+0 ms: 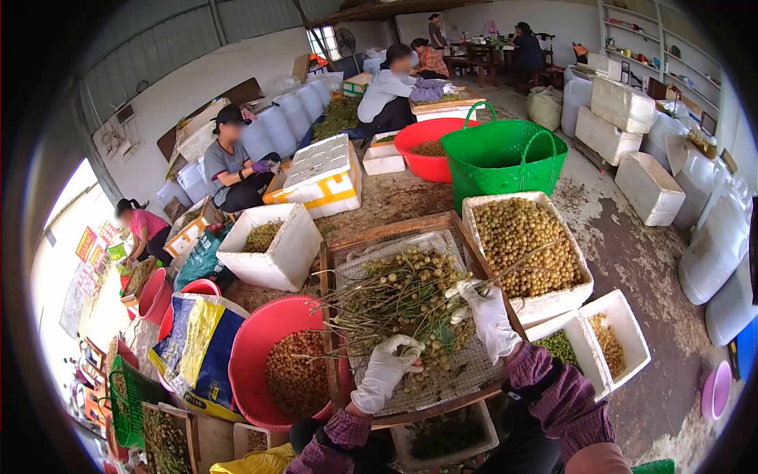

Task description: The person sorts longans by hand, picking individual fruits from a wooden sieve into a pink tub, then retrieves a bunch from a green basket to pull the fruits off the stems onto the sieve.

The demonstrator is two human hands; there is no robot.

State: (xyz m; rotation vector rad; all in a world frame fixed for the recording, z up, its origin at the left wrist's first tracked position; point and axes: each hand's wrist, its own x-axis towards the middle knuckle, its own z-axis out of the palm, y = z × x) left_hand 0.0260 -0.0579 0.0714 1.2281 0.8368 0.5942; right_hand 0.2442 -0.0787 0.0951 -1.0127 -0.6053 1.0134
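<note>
A wood-framed wire mesh screen (466,385) lies in front of me, with a heap of green and brown stems bearing small round fruits (403,296) on it. My left hand (387,373), in a white glove, is at the heap's near edge, its fingers curled in beside some fruits; what they pinch is hidden. On the heap's right side my right hand (487,316), also gloved in white, is closed around a fruit stem. A thin twig sticks out past it toward the upper right, over a white foam box (586,288) full of yellowish-brown round fruits.
Left of the screen stands a red tub (251,355) of brown fruits. Two small foam boxes (632,347) hold green and yellow fruits at the right. A green woven basket (497,162) stands beyond. Several people work around the room, among foam boxes and white plastic drums (714,257).
</note>
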